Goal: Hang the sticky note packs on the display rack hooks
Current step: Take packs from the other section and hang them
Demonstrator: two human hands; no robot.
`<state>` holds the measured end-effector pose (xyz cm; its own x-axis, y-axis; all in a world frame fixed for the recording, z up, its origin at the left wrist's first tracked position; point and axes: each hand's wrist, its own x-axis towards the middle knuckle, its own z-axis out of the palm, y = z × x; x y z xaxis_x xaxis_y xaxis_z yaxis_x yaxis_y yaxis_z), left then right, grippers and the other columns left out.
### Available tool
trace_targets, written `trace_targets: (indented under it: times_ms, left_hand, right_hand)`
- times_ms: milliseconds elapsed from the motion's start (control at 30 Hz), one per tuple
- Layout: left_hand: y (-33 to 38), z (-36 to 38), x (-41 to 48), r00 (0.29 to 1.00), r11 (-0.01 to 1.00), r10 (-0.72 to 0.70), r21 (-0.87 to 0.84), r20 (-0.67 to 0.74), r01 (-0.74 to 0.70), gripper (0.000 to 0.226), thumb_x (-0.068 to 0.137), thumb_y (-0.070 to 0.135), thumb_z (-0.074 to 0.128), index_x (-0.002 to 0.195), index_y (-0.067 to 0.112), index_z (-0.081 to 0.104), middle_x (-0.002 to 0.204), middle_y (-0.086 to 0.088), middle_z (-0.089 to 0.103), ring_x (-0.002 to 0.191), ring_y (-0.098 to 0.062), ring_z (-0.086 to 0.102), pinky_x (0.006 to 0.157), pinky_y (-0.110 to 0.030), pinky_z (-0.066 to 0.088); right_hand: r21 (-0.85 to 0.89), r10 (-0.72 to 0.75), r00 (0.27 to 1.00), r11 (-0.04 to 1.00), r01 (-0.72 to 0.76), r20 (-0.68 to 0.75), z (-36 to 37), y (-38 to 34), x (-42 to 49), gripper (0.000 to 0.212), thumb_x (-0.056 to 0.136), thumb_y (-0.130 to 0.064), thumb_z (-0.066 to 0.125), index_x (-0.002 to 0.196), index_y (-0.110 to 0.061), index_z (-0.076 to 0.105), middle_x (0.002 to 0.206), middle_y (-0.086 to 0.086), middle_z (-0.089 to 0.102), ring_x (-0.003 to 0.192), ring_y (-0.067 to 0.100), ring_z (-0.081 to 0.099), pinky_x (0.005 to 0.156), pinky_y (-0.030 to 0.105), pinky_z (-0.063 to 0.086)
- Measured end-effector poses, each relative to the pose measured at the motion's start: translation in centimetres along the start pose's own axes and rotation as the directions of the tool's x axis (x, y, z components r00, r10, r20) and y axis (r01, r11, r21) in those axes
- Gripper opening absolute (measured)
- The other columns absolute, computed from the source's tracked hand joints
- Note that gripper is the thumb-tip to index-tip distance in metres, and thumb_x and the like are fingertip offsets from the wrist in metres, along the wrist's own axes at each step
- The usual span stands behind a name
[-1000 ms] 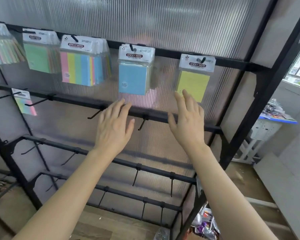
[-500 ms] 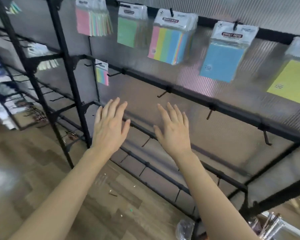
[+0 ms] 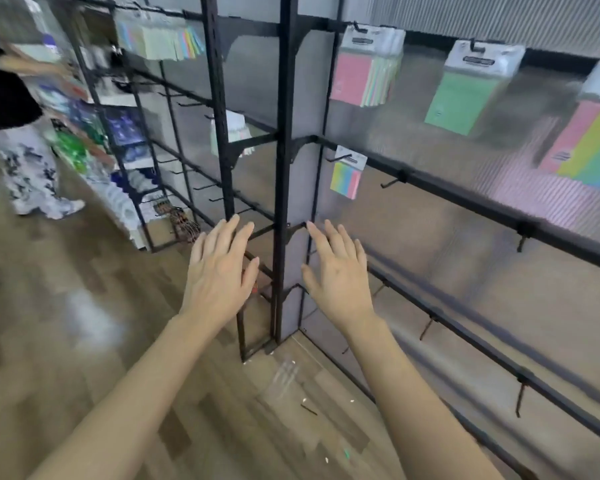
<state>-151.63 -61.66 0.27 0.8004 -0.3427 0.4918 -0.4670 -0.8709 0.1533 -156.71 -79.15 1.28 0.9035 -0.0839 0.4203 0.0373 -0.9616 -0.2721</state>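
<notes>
On the top rail of the display rack (image 3: 465, 202) we see 3 sticky note packs on hooks: a pink pack (image 3: 355, 76), a green pack (image 3: 461, 102) to its right, and a striped pack (image 3: 589, 143) cut off by the right edge. A smaller rainbow pack (image 3: 345, 178) hangs on the second rail, just right of the black upright post (image 3: 284, 133). Our left hand (image 3: 219, 275) and right hand (image 3: 340, 275) are raised on either side of that post, backs toward us, fingers straight and spread, grasping nothing. Far left, another person (image 3: 4, 95) stands on the wooden floor (image 3: 84, 341), blurred.
</notes>
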Motion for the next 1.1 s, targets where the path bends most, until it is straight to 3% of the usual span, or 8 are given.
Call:
trace_targets:
  times_ms: [67,167,567,733,1100]
  left_hand:
    - [-3.6,-0.4,0.5,1.000,1.000,-0.028,0.012,0.010,0.027,0.046,0.093,0.029,0.046,0.135,0.011,0.043,0.143,-0.013,0.040,0.132,-0.030,0.035,0.109,-0.044,0.023]
    - [-8.1,-0.7,1.2,0.997,0.997,-0.074,0.021,0.004,0.074,0.051,0.091,0.035,0.035,0.135,0.011,0.044,0.141,-0.012,0.042,0.131,-0.029,0.036,0.108,-0.041,0.021]
    - [-22.3,2.6,7.3,0.987,0.988,-0.157,0.004,-0.011,0.157,0.058,0.087,0.041,0.026,0.133,0.011,0.046,0.140,-0.011,0.043,0.128,-0.029,0.039,0.106,-0.040,0.021]
    - [-28.6,4.2,13.0,0.989,0.989,-0.148,0.006,-0.024,0.148,0.045,0.092,0.030,0.045,0.132,0.010,0.046,0.139,-0.014,0.044,0.127,-0.031,0.040,0.106,-0.046,0.027]
    - [-40.9,6.9,23.1,0.991,0.990,-0.133,-0.047,-0.032,0.132,0.044,0.090,0.027,0.049,0.129,0.007,0.048,0.135,-0.017,0.047,0.123,-0.034,0.043,0.101,-0.050,0.034]
  right_hand:
    - [0.011,-0.006,1.000,1.000,0.006,0.030,2.0,-2.6,1.6,0.063,0.093,-0.029,0.048,0.148,-0.024,0.018,0.155,0.006,0.018,0.144,0.024,0.009,0.115,0.040,0.001]
    - [0.012,-0.042,0.996,0.999,0.041,0.077,4.6,-5.8,3.9,0.064,0.094,-0.031,0.047,0.148,-0.025,0.014,0.155,0.005,0.015,0.144,0.023,0.006,0.115,0.039,-0.001]
    - [0.048,-0.173,0.972,0.985,0.167,0.158,14.4,-14.2,16.1,0.065,0.093,-0.031,0.047,0.148,-0.024,0.015,0.156,0.007,0.012,0.144,0.025,0.003,0.114,0.039,-0.003]
    - [0.063,-0.172,0.974,0.984,0.164,0.146,18.2,-16.9,23.6,0.063,0.094,-0.032,0.046,0.148,-0.024,0.015,0.156,0.008,0.011,0.144,0.024,0.002,0.115,0.037,-0.004]
    - [0.065,-0.139,0.974,0.989,0.129,0.177,25.7,-23.3,36.7,0.064,0.094,-0.031,0.046,0.148,-0.022,0.013,0.156,0.010,0.007,0.144,0.025,0.002,0.114,0.039,0.001]
